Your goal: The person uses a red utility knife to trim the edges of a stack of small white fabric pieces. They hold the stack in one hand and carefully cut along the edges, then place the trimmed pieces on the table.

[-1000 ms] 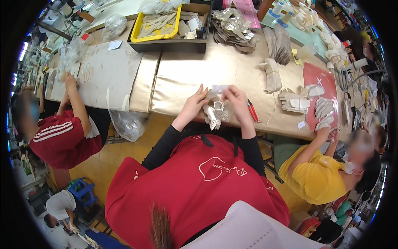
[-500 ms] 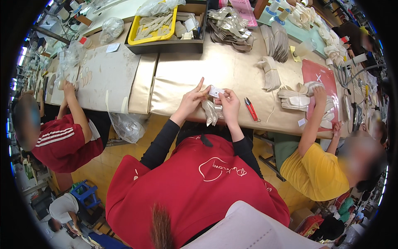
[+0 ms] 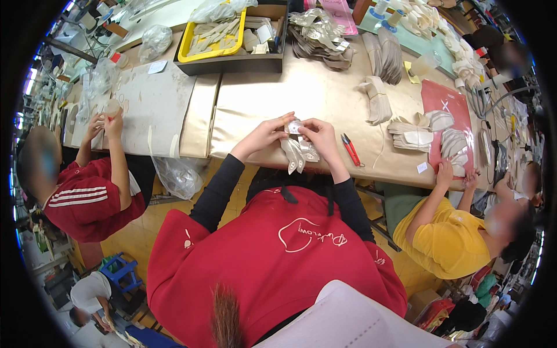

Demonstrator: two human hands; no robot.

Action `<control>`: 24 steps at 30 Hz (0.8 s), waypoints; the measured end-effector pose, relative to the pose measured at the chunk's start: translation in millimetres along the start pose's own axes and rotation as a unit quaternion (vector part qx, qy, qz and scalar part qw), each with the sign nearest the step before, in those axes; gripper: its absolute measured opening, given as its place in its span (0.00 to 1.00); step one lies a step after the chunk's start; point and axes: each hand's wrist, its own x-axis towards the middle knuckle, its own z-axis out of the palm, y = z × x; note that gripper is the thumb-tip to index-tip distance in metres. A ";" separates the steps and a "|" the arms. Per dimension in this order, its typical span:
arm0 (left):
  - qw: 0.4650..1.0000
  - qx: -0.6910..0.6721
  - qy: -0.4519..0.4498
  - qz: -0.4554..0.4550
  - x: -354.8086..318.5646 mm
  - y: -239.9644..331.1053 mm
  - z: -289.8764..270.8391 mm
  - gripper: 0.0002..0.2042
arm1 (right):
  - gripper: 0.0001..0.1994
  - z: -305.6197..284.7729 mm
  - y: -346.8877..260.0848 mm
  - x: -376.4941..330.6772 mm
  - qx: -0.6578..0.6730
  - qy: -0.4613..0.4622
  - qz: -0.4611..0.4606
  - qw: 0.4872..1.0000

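I see the left hand [image 3: 267, 133], forefinger now lowered, gripping pale pieces [image 3: 294, 154] left of the red snips [image 3: 350, 151], seemingly steadying the tag [image 3: 295, 126] the right hand [image 3: 321, 137] pinches.

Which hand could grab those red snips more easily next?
Probably the right hand: the red-handled snips lie on the table just to its right. The left hand is farther away, beyond the pale cut pieces. Both hands look busy, though.
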 end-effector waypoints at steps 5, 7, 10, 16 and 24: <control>0.994 -0.087 -0.044 -0.044 7.1 3.4 -6.0 0.29 | 0.06 -0.8 -0.4 -0.8 -0.007 -0.006 0.006 1.000; 0.991 -0.094 -0.056 -0.080 9.4 5.2 -8.4 0.29 | 0.07 0.9 0.1 -1.9 -0.006 -0.001 -0.005 1.000; 0.994 -0.078 -0.069 -0.041 13.7 6.7 -12.3 0.24 | 0.07 1.9 0.9 -2.8 -0.008 0.004 -0.005 1.000; 0.992 -0.030 -0.113 -0.041 22.1 7.5 -21.5 0.21 | 0.07 2.4 1.2 0.6 -0.040 -0.003 -0.013 0.999; 0.939 -0.275 -0.113 -0.173 24.9 -4.5 -33.2 0.11 | 0.06 4.3 1.9 -4.3 -0.034 0.007 -0.014 0.999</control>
